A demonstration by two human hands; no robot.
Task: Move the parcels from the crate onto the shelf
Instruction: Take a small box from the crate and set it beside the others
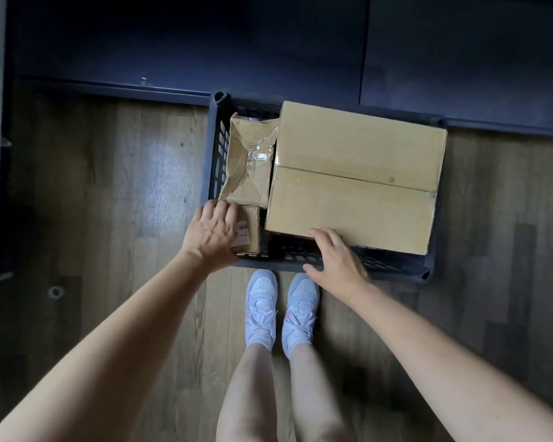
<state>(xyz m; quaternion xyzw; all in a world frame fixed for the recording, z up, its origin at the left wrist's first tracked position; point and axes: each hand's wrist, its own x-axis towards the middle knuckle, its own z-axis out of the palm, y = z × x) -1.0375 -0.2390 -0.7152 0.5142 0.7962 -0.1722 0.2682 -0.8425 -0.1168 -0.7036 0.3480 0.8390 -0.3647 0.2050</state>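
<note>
A brown wood-plank floor (115, 193) fills most of the view, with a dark, low piece of furniture (205, 43) running along its far edge. On the floor against that furniture sits a dark slatted plastic crate (219, 154). Its biggest load is a large taped tan cardboard box (358, 173), which covers the right and middle of the crate and lies above its rim. To the left of it, lower inside the crate, lies a crumpled brown cardboard parcel with clear tape (248, 161), and at the near-left corner stands a small brown cardboard parcel with a white label (249, 229). The left hand (213, 236) is wrapped over this small parcel's left side, fingers curled onto its top. The right hand (336, 260) is spread open, fingertips resting on the near edge of the large box, holding nothing. Below the crate stand two white lace-up sneakers (281, 311).
</note>
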